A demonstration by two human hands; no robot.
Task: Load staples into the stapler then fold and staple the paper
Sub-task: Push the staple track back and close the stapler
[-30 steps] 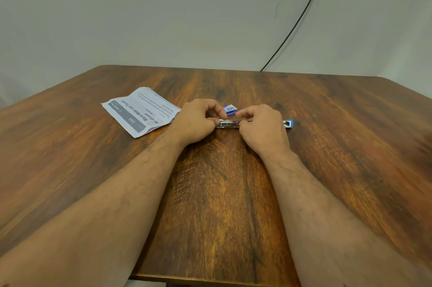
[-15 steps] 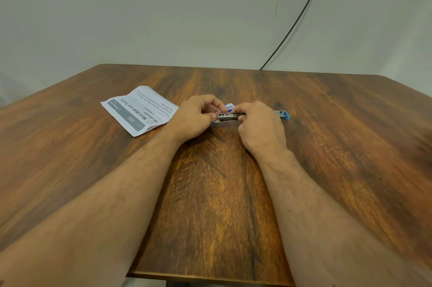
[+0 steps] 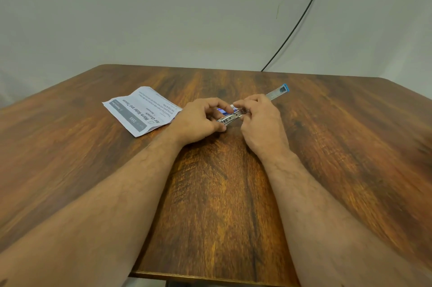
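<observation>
Two hands, left hand [image 3: 201, 120] and right hand [image 3: 259, 120], each pinch the stapler [image 3: 233, 117], now raised and tilted near mid-desk [image 3: 210, 193], its blue-tipped pusher rod [image 3: 278, 92] drawn out farther than before; loading underway, paper [image 3: 140, 111] unfolded toward the left edge.

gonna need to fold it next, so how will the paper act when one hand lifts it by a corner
The paper is a thin printed sheet lying nearly flat on the table, so it will probably droop rather than stay stiff. Its far edge lifts along a crease, so it may bend there first. It looks light and could slide on the smooth wood when pushed.
</observation>
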